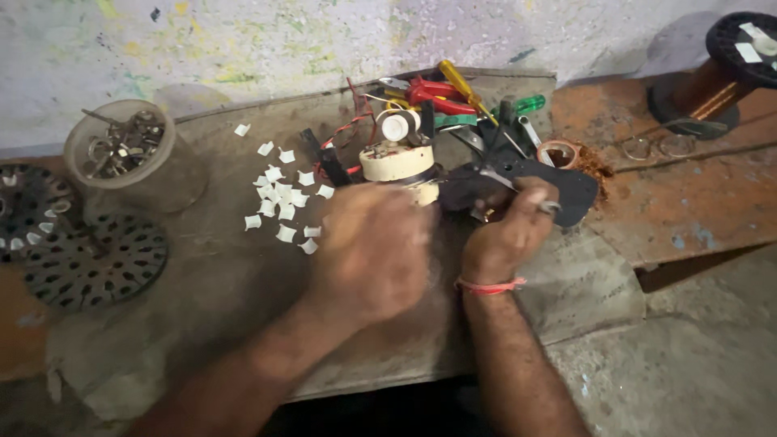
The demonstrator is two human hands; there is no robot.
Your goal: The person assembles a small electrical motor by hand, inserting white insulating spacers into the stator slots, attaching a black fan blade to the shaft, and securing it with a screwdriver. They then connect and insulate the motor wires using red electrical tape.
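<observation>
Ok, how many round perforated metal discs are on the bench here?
2. One perforated disc lies flat at the lower left; another disc sits at the left edge, cut off by the frame. More may be hidden.

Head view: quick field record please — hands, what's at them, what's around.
left hand: blurred, over bench, by cream cylindrical part
right hand: gripping dark flat piece; red thread on wrist
behind: pile of hand tools
left: white paper bits, jar of metal parts, perforated discs
far right: copper wire spool
</observation>
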